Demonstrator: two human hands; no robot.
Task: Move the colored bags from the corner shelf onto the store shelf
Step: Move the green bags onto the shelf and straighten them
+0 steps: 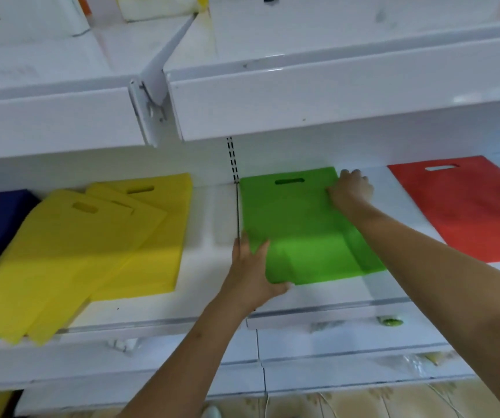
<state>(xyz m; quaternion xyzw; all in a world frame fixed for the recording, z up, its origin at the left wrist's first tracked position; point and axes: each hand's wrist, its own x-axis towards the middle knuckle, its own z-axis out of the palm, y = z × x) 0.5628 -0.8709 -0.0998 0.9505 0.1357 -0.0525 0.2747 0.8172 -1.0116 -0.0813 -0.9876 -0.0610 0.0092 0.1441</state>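
Green bag [300, 224] lies flat on the white store shelf [327, 306], between yellow bags [92, 245] and a red bag [465, 206]. Left hand [254, 273] grips its near corner; right hand [351, 188] presses its far edge, fingers curled.

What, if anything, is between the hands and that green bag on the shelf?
Nothing visible. Both hands are already on the green bag: the left hand holds its near left corner, the right hand is at its far right edge. It lies flat on the white shelf.
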